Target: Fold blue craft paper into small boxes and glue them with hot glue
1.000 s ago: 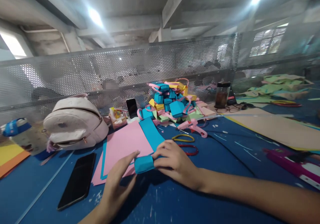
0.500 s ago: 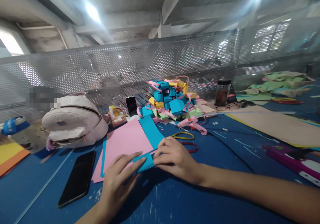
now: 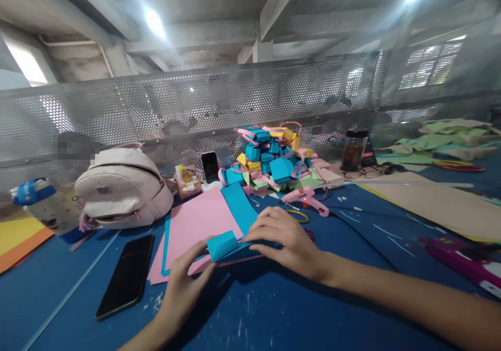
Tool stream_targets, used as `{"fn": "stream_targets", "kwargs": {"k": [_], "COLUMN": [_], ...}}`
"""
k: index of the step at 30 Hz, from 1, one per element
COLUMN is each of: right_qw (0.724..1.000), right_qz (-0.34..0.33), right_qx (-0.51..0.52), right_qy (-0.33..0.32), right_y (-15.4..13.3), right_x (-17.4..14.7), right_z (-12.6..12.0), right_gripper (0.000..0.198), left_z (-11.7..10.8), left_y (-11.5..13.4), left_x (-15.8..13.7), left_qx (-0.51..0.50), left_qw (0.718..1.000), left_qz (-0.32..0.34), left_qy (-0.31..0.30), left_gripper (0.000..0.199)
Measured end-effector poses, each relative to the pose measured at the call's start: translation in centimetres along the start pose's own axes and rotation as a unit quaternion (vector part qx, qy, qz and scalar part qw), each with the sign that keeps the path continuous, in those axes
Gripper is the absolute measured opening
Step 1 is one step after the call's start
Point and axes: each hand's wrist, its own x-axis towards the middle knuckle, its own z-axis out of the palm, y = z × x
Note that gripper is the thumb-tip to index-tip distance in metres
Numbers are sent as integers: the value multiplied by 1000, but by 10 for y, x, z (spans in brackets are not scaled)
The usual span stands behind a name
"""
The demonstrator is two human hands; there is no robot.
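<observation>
Currently, your left hand [image 3: 190,275] grasps the blue paper box [image 3: 222,245] between thumb and fingers, at the near edge of the paper stack [image 3: 198,213]. Your right hand [image 3: 284,241] meets its right end; whether it grips cannot be told.

The blue piece [image 3: 222,245] is matt paper, the black phone [image 3: 126,277] glossy, the partition [image 3: 223,98] perforated metal.

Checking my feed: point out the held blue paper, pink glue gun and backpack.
Held blue paper [image 3: 222,244], head view: top face.
Pink glue gun [image 3: 307,196], head view: body.
Backpack [image 3: 123,190], head view: front panel.
</observation>
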Motion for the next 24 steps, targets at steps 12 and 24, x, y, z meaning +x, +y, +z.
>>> {"fn": "stream_targets", "kwargs": {"k": [12,24], "right_qw": [891,873], "right_qz": [329,480], "right_qx": [-295,68], "right_qy": [-106,-57], "right_y": [75,146], "right_x": [-70,-76], "right_z": [-88,-82], "right_gripper": [26,34], "left_z": [-5,-10], "left_y": [-8,-6], "left_x": [5,2], "left_qx": [-5,10], "left_qw": [1000,1000], "left_qz": [-9,13], "left_qy": [-26,2], "left_gripper": [33,35]}}
